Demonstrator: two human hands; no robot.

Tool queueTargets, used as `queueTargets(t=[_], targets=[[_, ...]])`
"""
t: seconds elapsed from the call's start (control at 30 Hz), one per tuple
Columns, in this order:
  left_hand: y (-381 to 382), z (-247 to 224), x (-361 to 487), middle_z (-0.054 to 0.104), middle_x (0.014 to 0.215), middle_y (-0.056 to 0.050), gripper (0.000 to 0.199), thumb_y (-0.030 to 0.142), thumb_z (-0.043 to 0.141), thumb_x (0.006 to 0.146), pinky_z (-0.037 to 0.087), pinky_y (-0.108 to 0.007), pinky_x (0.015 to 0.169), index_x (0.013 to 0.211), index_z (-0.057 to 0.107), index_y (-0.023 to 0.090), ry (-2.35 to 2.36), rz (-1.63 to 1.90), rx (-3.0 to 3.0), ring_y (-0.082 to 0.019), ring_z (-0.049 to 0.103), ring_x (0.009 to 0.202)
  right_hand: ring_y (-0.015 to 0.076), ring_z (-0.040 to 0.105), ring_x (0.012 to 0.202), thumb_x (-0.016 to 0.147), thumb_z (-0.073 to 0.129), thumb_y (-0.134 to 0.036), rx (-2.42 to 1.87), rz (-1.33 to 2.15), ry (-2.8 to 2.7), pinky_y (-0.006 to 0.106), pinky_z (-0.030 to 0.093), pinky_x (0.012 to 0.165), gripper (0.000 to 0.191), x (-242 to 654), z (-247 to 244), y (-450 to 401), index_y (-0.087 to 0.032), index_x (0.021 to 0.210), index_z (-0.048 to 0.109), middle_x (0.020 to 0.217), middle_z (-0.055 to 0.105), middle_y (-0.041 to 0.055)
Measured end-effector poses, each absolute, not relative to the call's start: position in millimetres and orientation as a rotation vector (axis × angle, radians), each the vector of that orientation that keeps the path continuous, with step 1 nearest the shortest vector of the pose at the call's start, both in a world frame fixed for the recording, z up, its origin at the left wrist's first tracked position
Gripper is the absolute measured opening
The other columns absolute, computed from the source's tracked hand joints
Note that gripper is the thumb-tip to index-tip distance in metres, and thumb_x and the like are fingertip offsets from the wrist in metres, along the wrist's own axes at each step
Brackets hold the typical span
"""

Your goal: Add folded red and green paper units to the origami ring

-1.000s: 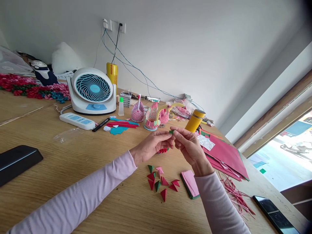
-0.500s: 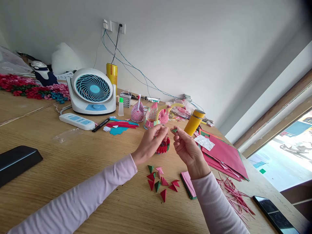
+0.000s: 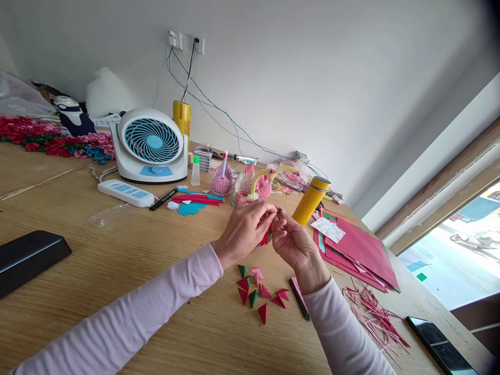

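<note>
My left hand (image 3: pixel 244 229) and my right hand (image 3: pixel 297 249) meet over the table, their fingertips pinched together. Between them is a small folded green paper piece (image 3: pixel 279 210), mostly covered by the fingers. Behind the hands stands a red and green object made of folded paper pieces (image 3: pixel 266 239), largely hidden. On the wood below lie several loose folded paper triangles (image 3: pixel 263 312) in red, green and pink. A stack of cut paper slips (image 3: pixel 299 298) lies beside my right wrist, partly covered by the sleeve.
Paper swans (image 3: pixel 244 183) and a pink paper figure (image 3: pixel 222 180) stand behind. A yellow flask (image 3: pixel 311 200) is near red paper sheets (image 3: pixel 363 245). Thin paper strips (image 3: pixel 377 317) and a phone (image 3: pixel 443 344) lie right. A fan (image 3: pixel 152 146) and power strip (image 3: pixel 125 192) stand left.
My hands have come together. My left fingertips have moved right to the green paper piece in my right hand, which has turned and shifted slightly left.
</note>
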State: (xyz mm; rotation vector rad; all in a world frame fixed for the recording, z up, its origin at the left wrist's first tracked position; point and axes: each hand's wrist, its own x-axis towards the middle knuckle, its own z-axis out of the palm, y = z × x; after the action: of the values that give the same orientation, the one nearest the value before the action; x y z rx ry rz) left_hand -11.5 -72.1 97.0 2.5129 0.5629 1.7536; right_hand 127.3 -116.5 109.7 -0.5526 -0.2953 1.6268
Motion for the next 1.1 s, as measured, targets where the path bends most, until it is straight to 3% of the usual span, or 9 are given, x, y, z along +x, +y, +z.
queueTargets(t=[0.87,1.1], targets=[[-70.1,95.8,-12.4,0.073,0.091,-0.003,0.009,0.019,0.05,0.097,0.049,-0.032,0.084,0.095,0.058,0.019,0.616,1.747,2.576,-0.017,0.067,0.086,0.0038,0.061,0.042,0.096,0.049,-0.008,-0.633,1.576,-0.354,0.009,0.048,0.038,0.015,129.2,111.2,-116.6,-0.013,0.094,0.063,0.071,0.073,0.0],[-65.1,95.6,-15.0,0.073,0.09,-0.002,0.009,0.016,0.048,0.097,0.048,-0.038,0.097,0.096,0.057,0.019,0.573,1.767,2.715,-0.016,0.068,0.083,0.004,0.061,0.043,0.088,0.062,-0.007,-0.679,1.511,-0.45,0.01,0.052,0.04,0.01,130.0,107.6,-115.6,-0.015,0.094,0.064,0.071,0.073,-0.0011]])
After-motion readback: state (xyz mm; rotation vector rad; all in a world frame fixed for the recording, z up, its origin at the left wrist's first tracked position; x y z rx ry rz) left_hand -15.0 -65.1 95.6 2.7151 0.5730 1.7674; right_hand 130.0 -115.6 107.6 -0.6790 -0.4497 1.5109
